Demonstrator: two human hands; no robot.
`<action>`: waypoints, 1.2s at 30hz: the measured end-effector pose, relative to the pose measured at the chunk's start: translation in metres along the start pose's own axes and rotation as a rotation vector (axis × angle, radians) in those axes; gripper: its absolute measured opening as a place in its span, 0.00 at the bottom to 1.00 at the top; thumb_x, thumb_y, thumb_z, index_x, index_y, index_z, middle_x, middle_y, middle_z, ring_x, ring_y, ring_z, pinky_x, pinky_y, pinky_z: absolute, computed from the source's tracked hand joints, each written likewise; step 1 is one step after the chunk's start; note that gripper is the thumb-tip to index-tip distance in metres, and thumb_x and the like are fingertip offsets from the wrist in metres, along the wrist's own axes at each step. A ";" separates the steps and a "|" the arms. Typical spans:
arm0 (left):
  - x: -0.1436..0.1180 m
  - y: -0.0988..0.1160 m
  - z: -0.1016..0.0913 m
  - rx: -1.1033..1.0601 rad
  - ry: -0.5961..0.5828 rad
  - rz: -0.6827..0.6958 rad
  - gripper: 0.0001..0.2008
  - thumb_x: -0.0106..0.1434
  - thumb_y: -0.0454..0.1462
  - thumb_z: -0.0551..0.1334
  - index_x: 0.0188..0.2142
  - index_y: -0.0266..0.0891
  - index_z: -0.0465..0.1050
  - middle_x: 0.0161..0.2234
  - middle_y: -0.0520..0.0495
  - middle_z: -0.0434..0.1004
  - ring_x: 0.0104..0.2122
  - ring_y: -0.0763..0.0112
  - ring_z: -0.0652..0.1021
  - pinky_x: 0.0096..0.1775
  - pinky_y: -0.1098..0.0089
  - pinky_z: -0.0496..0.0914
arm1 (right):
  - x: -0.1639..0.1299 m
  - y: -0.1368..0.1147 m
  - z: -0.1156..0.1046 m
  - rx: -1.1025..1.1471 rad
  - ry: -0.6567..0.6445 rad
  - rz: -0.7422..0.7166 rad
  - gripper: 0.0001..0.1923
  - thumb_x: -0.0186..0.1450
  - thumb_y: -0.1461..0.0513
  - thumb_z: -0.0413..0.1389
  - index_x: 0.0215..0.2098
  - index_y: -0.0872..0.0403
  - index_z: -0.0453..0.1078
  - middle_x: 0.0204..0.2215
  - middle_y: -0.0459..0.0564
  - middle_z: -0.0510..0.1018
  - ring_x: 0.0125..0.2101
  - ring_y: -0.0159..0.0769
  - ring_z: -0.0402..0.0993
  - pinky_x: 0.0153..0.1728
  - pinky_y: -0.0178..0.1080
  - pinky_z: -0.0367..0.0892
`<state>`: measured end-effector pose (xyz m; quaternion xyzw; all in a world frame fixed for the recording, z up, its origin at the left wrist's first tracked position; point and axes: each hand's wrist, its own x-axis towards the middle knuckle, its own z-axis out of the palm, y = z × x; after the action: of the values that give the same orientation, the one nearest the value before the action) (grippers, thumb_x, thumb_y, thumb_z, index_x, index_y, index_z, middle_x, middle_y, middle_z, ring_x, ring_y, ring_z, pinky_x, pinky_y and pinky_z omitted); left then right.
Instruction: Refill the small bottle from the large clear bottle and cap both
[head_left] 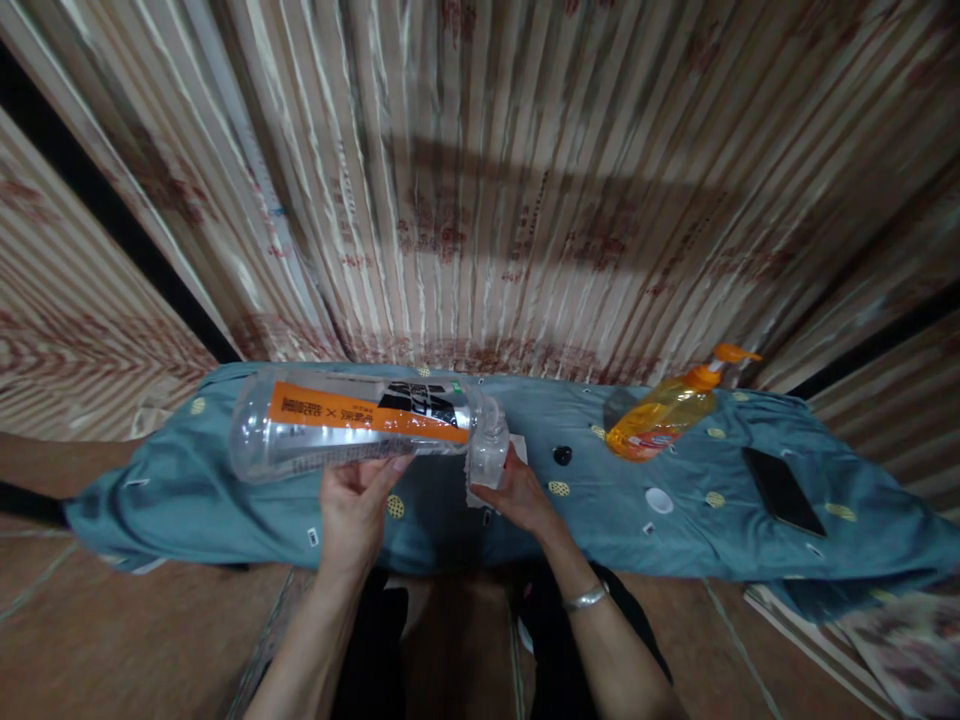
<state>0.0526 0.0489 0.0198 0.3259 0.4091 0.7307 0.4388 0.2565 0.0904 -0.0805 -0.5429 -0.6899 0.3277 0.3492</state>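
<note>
My left hand (352, 505) is closed round the underside of a large clear plastic bottle (251, 430) with an orange, silver and black label. The bottle lies on its side in the air, its neck pointing right. In my right hand (520, 493) is a small clear container (490, 460), gripped by the fingers and held up against the bottle's mouth. Whether anything passes between the two cannot be made out. Behind and below the container shows a piece of white paper (519, 447). A small black cap (562, 456) lies on the cloth to the right.
Blue-green patterned cloth (450, 530) covers the long narrow surface. An orange pump bottle (660, 415) sits at the right rear. Nearer me are a round white lid (659, 500) and a dark phone-like slab (784, 490). A striped floral curtain (480, 200) hangs behind.
</note>
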 end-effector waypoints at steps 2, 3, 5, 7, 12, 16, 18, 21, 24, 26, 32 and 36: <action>0.001 -0.002 -0.002 0.005 0.003 -0.010 0.22 0.38 0.41 0.80 0.31 0.38 0.78 0.28 0.47 0.83 0.33 0.61 0.85 0.48 0.56 0.78 | 0.000 0.000 0.000 0.002 -0.003 -0.001 0.42 0.56 0.62 0.67 0.65 0.53 0.56 0.55 0.57 0.77 0.56 0.50 0.76 0.57 0.52 0.70; 0.001 -0.003 -0.002 0.005 0.007 -0.015 0.22 0.38 0.41 0.80 0.31 0.37 0.78 0.27 0.47 0.83 0.33 0.60 0.85 0.48 0.56 0.78 | 0.000 -0.001 0.000 0.002 -0.005 0.000 0.42 0.56 0.61 0.67 0.65 0.53 0.56 0.55 0.57 0.78 0.55 0.51 0.76 0.57 0.52 0.70; 0.001 -0.003 -0.003 0.004 0.013 -0.023 0.22 0.38 0.41 0.80 0.31 0.37 0.78 0.27 0.47 0.83 0.32 0.61 0.84 0.47 0.57 0.79 | 0.000 -0.001 -0.001 0.000 -0.005 0.005 0.42 0.56 0.61 0.66 0.65 0.53 0.56 0.55 0.58 0.78 0.55 0.51 0.76 0.57 0.52 0.70; 0.001 -0.003 -0.003 -0.001 0.016 -0.019 0.21 0.38 0.41 0.80 0.30 0.38 0.78 0.26 0.48 0.83 0.32 0.62 0.84 0.46 0.58 0.79 | 0.000 0.000 -0.001 -0.004 -0.005 0.008 0.42 0.56 0.61 0.67 0.65 0.54 0.56 0.55 0.58 0.78 0.55 0.52 0.76 0.57 0.53 0.70; 0.001 -0.003 -0.001 -0.014 0.002 -0.008 0.20 0.37 0.42 0.80 0.28 0.39 0.77 0.26 0.49 0.83 0.31 0.62 0.84 0.45 0.57 0.80 | 0.000 0.003 0.000 0.005 -0.007 0.012 0.43 0.55 0.61 0.67 0.65 0.55 0.56 0.55 0.59 0.77 0.55 0.52 0.76 0.57 0.53 0.70; 0.000 -0.003 0.000 -0.063 -0.013 -0.016 0.23 0.39 0.42 0.80 0.34 0.41 0.78 0.28 0.50 0.84 0.33 0.62 0.85 0.46 0.58 0.79 | 0.000 0.003 0.002 0.030 0.003 0.013 0.44 0.55 0.61 0.67 0.65 0.55 0.55 0.55 0.58 0.77 0.55 0.50 0.76 0.58 0.53 0.69; -0.001 -0.003 0.001 -0.087 -0.022 -0.020 0.26 0.39 0.41 0.80 0.39 0.42 0.78 0.28 0.51 0.83 0.34 0.62 0.85 0.46 0.58 0.79 | 0.000 0.003 0.002 0.033 0.007 0.011 0.43 0.55 0.61 0.67 0.65 0.54 0.56 0.55 0.58 0.77 0.55 0.50 0.76 0.58 0.53 0.69; -0.001 -0.003 0.002 -0.100 -0.043 -0.025 0.29 0.40 0.41 0.80 0.42 0.44 0.76 0.30 0.51 0.83 0.35 0.61 0.85 0.45 0.58 0.79 | 0.000 0.003 0.002 0.033 0.011 0.002 0.42 0.55 0.61 0.67 0.64 0.53 0.57 0.55 0.57 0.78 0.54 0.50 0.76 0.58 0.53 0.69; -0.001 -0.003 0.002 -0.110 -0.050 -0.019 0.30 0.40 0.41 0.80 0.43 0.46 0.76 0.32 0.51 0.83 0.36 0.62 0.85 0.45 0.58 0.80 | 0.000 0.004 0.002 0.041 0.008 -0.005 0.41 0.55 0.61 0.67 0.63 0.54 0.58 0.53 0.57 0.78 0.55 0.51 0.76 0.57 0.54 0.69; -0.001 -0.003 0.003 -0.116 -0.050 -0.010 0.29 0.41 0.41 0.80 0.43 0.46 0.75 0.32 0.51 0.83 0.36 0.62 0.84 0.45 0.58 0.79 | 0.000 0.004 0.002 0.047 0.000 -0.005 0.40 0.55 0.60 0.67 0.63 0.53 0.58 0.53 0.57 0.78 0.55 0.51 0.76 0.58 0.54 0.69; -0.001 -0.002 0.005 -0.117 -0.062 -0.008 0.27 0.40 0.42 0.80 0.40 0.46 0.76 0.28 0.53 0.82 0.35 0.63 0.84 0.47 0.58 0.79 | 0.000 0.004 0.002 0.038 -0.010 0.022 0.43 0.55 0.60 0.66 0.65 0.54 0.56 0.54 0.58 0.78 0.55 0.51 0.76 0.57 0.54 0.70; -0.001 -0.002 0.006 -0.113 -0.053 0.000 0.28 0.40 0.42 0.80 0.41 0.47 0.77 0.28 0.53 0.81 0.35 0.62 0.84 0.47 0.56 0.79 | 0.000 0.004 0.003 0.033 0.006 -0.009 0.42 0.55 0.61 0.66 0.65 0.53 0.56 0.55 0.57 0.77 0.55 0.50 0.76 0.58 0.53 0.69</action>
<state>0.0588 0.0500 0.0209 0.3197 0.3556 0.7438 0.4671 0.2566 0.0910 -0.0856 -0.5351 -0.6857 0.3359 0.3616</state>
